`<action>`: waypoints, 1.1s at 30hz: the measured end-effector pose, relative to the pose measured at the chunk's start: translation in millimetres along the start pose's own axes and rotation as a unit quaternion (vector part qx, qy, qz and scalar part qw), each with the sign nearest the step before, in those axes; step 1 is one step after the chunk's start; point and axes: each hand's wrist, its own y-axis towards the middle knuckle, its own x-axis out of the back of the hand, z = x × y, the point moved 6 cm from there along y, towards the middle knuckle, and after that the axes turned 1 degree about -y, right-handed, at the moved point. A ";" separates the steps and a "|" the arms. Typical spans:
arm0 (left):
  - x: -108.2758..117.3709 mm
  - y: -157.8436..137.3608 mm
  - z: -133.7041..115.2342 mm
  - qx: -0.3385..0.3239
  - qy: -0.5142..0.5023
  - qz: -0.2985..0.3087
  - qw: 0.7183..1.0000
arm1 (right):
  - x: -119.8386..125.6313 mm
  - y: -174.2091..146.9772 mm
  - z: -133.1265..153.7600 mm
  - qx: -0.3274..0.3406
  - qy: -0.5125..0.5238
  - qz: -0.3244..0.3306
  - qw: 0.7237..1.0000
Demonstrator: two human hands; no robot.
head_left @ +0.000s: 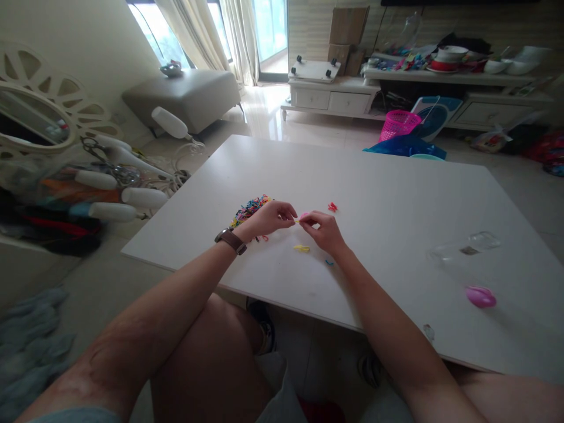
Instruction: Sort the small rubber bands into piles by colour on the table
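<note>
My left hand (278,216) and my right hand (325,229) meet near the middle of the white table (388,194), both closed in a pinch. A small yellow rubber band (296,221) runs between their fingertips. Just left of and partly behind my left hand lies a heap of many-coloured rubber bands (252,210). Something pink (305,215) shows behind my right fingers, mostly hidden. Little groups of yellow bands (302,249) and red bands (332,207) lie close by, with a few blue bands (329,262) beside my right wrist.
On the table's right side are a clear plastic bottle (467,248) lying down, a shiny pink object (481,296) and a small clear item (429,332). A lamp with white shades (143,197) stands off the left edge. A pink basket (399,125) is beyond the far edge.
</note>
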 end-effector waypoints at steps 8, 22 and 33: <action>-6.1 -0.2 -2.7 0.006 -0.002 0.030 1.000 | 3.1 1.0 2.9 0.008 0.018 0.003 1.000; 1.3 -7.8 2.9 0.039 0.014 0.031 0.999 | -0.5 -12.2 -7.0 -0.096 0.005 0.277 0.956; -1.3 -7.5 6.3 0.042 0.018 0.053 0.998 | 2.6 -6.3 -9.5 -0.085 0.004 0.200 0.976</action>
